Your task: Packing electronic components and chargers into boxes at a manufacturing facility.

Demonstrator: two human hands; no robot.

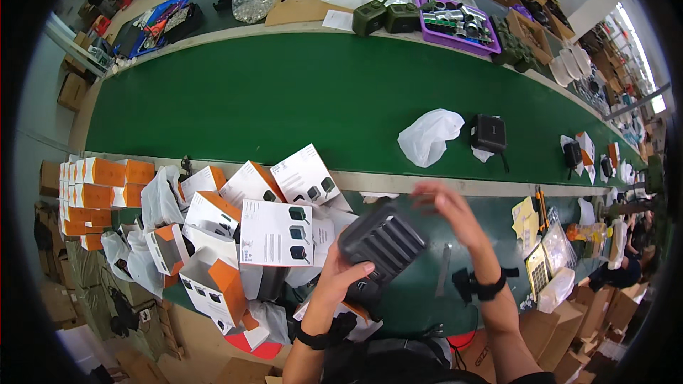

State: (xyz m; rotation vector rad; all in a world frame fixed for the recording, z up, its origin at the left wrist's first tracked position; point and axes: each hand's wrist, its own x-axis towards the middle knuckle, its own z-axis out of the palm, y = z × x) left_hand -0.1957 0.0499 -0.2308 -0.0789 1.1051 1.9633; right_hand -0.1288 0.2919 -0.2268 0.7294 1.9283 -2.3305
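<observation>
My left hand [337,279] is closed round a black box-shaped device with a ribbed face [388,245], thumb across its near corner. It is held tilted above the near worktable. To the right of the device and apart from it, my right hand [454,215] is raised, its fingers stretched out and smeared by motion, with nothing seen in them. Just left of the device lies a white printed carton [276,231] on a pile of others. Beneath my left hand, another black item [364,291] is partly hidden. A black strap [491,286] circles my right forearm.
A green conveyor belt [270,92] runs across, carrying a white bag [430,136] and a black device [489,133]. Stacked orange-and-white cartons [99,195] stand at left. Beyond the belt sits a purple basket of parts [459,39]. Yellow papers [525,224] lie at right.
</observation>
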